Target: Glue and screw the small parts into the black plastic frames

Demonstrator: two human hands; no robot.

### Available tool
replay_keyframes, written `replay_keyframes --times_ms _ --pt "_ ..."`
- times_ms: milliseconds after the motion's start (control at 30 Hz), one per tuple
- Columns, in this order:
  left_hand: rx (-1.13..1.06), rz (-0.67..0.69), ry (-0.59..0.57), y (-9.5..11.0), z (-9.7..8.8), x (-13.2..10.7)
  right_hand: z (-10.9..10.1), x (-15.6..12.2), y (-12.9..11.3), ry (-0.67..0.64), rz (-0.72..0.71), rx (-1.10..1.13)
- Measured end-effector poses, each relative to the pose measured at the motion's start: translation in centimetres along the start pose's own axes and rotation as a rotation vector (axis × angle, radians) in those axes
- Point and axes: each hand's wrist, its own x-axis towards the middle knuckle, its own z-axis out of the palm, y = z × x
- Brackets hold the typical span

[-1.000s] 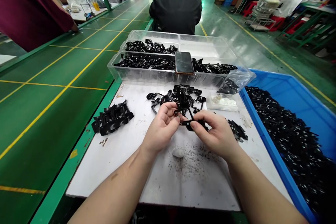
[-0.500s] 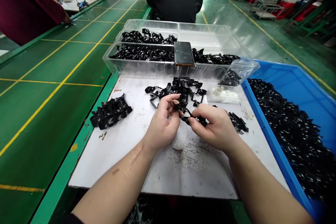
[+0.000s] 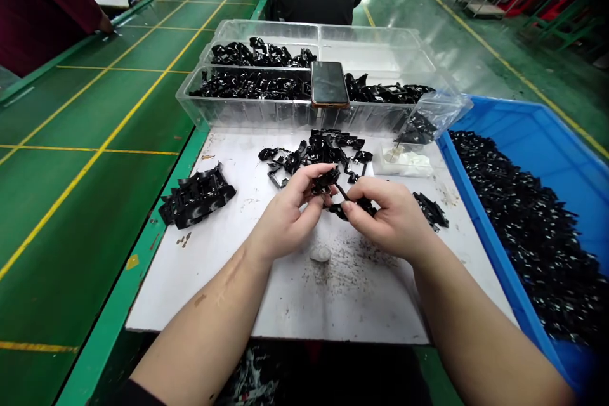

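As the left hand pinches a glossy black plastic part and the right hand pinches a thin black plastic strip, both hands work close together, right over the white counter, just in front of a loose heap of black plastic parts.

A divided plastic tray sits behind the work board, a parts crate at the board's right.
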Motion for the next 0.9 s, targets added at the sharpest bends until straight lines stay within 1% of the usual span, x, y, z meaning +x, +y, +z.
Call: replay_keyframes --times_ms 133,333,433,500,600,667,733,833,900 --pt "-0.002 0.004 -0.043 -0.4 -0.4 0.2 0.0 0.0 0.2 -0.006 0.021 -0.009" --pt "-0.031 -0.047 0.084 -0.6 0.7 0.2 0.3 0.0 -0.1 -0.014 -0.034 -0.016" --pt "-0.018 -0.061 0.122 -0.5 0.9 0.2 0.5 0.0 -0.3 -0.023 -0.065 -0.037" --pt "-0.059 -0.070 0.114 -0.3 0.7 0.2 0.4 0.1 -0.4 -0.022 -0.063 -0.043" --pt "-0.172 -0.082 0.052 -0.2 0.3 0.3 0.1 0.1 -0.3 0.005 -0.019 -0.037" --pt "-0.234 -0.098 0.020 -0.2 0.1 0.5 -0.3 0.0 0.0 0.040 0.018 -0.019" --pt "-0.271 -0.129 0.033 -0.2 0.0 0.6 -0.7 -0.2 0.4 0.112 0.055 0.026" --pt "-0.286 -0.187 0.098 -0.1 0.1 0.7 -1.1 -0.5 1.1 0.279 0.116 0.204" --pt "-0.288 -0.214 0.118 -0.1 0.3 0.7 -1.2 -0.7 1.2 0.357 0.146 0.344"
